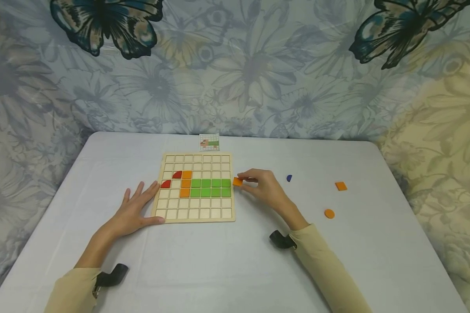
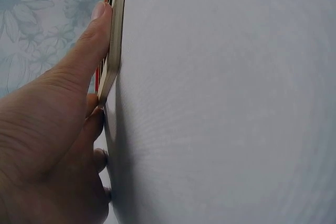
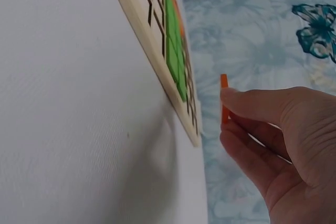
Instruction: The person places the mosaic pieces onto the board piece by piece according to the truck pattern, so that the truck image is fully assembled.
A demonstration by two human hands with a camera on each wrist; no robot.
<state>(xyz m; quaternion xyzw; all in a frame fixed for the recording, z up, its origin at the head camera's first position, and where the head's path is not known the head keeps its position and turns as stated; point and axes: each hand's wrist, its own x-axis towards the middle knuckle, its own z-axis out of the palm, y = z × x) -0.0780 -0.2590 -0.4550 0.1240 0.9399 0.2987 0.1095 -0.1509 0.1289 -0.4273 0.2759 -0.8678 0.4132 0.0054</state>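
Observation:
A wooden grid board (image 1: 197,220) lies on the table. Two rows of green square tiles (image 1: 205,192) fill cells at its right, beside a column of orange squares (image 1: 185,183). Two red quarter-round tiles (image 1: 177,174) sit further left. My left hand (image 1: 131,214) rests at the board's left side, fingers spread and straight, its thumb (image 2: 94,38) laid along the frame near the front corner. Just off the board's right edge, my right hand (image 1: 263,184) pinches an orange square tile (image 1: 237,181) between thumb and fingers; the right wrist view shows this tile (image 3: 224,114) edge-on, raised above the table.
Behind the board lies a small printed card (image 1: 209,142) with a coloured grid picture. Over to the right are a blue half-round piece (image 1: 289,178), another orange square (image 1: 341,186) and an orange disc (image 1: 329,214). A floral cloth (image 1: 254,87) hangs behind the table.

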